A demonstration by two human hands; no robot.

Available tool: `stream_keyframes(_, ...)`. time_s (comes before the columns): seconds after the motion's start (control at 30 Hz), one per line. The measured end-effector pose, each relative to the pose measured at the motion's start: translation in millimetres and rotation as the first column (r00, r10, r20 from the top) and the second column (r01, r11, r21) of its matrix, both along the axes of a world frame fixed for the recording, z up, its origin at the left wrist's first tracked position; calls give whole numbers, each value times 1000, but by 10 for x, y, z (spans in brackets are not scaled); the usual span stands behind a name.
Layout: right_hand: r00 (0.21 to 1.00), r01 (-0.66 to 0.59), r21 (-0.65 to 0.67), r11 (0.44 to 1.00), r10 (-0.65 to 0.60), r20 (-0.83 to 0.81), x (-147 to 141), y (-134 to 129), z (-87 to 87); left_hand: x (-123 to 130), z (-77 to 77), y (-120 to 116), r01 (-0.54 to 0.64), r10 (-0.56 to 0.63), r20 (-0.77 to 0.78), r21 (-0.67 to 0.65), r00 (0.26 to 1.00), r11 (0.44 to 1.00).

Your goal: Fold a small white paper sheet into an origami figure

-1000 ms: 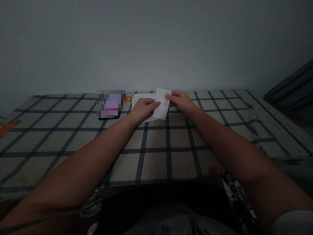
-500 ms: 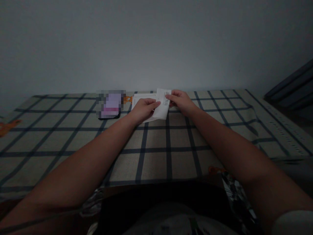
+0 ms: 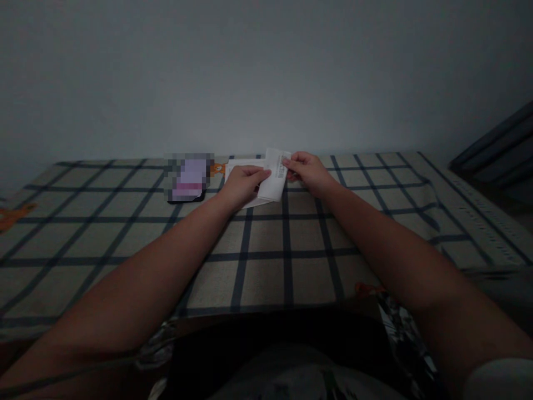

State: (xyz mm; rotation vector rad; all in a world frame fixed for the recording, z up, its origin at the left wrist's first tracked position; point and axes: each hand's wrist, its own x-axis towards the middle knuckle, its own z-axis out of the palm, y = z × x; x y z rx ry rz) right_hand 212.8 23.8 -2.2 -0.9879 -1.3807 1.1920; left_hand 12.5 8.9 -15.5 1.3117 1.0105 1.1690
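Note:
A folded white paper (image 3: 273, 183) with dark print near its upper right is held up between my two hands, slightly tilted. The thumb and fingers of my left hand (image 3: 245, 183) pinch its left edge. On the other side, my right hand (image 3: 306, 171) grips the upper right edge, thumb on the front. More white paper (image 3: 256, 204) lies on the checked cloth beneath and behind my left hand, partly hidden by it.
A phone (image 3: 189, 178), its screen blurred, lies left of the papers on the checked tablecloth (image 3: 266, 278). The wall (image 3: 266, 72) rises right behind the table. Dark striped fabric (image 3: 499, 150) stands at the far right.
The folded paper has shifted slightly left and up with both hands still on it. The phone and the paper on the cloth have stayed put.

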Motion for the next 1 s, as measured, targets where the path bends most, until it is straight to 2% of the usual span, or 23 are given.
stream_keyframes(0.17, 999, -7, -22, 1000, 6, -36, 3, 11, -5, -28, -54, 52, 20, -15, -86, 56, 996, 998)
stream_keyframes(0.4, 988, -6, -71, 997, -5, -153, -25, -14, 30, -57, -25, 18, 87, -48, -239, 157, 970, 984)
stream_keyframes(0.53, 993, 17, -50, 999, -22, -118, -32, -8, 15, -57, -3, -3, 94, -53, -258, 147, 965, 985)
stream_keyframes(0.8, 998, 65, 7, 998, -65, 1, -42, 24, -37, -21, 56, -55, 104, -88, -198, 74, 976, 992)
stream_keyframes(1.0, 992, 106, 45, 993, -109, 59, -38, -11, 1, -38, 40, -30, 111, -91, -216, 80, 972, 991)
